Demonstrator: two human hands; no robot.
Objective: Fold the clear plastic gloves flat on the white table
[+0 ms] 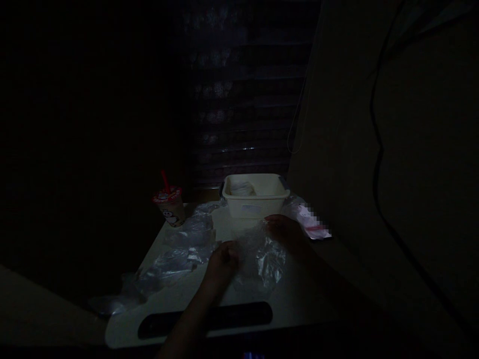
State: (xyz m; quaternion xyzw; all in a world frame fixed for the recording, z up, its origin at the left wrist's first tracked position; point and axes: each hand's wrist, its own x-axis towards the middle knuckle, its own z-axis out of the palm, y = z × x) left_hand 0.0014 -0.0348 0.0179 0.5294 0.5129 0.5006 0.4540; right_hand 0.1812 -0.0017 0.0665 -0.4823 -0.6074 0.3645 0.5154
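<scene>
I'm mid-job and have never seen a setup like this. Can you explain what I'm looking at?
There's no machine here: these are a person's two bare hands, seen from a camera on their head, facing forward and down. It's quite dark.

The left hand and right hand hold crinkled clear plastic between them, above a pale tabletop. Beyond them sits a pale tub with something whitish inside, too dim to identify. Along the table's left side lie loose plastic pieces, near a cup with a red straw.
</scene>
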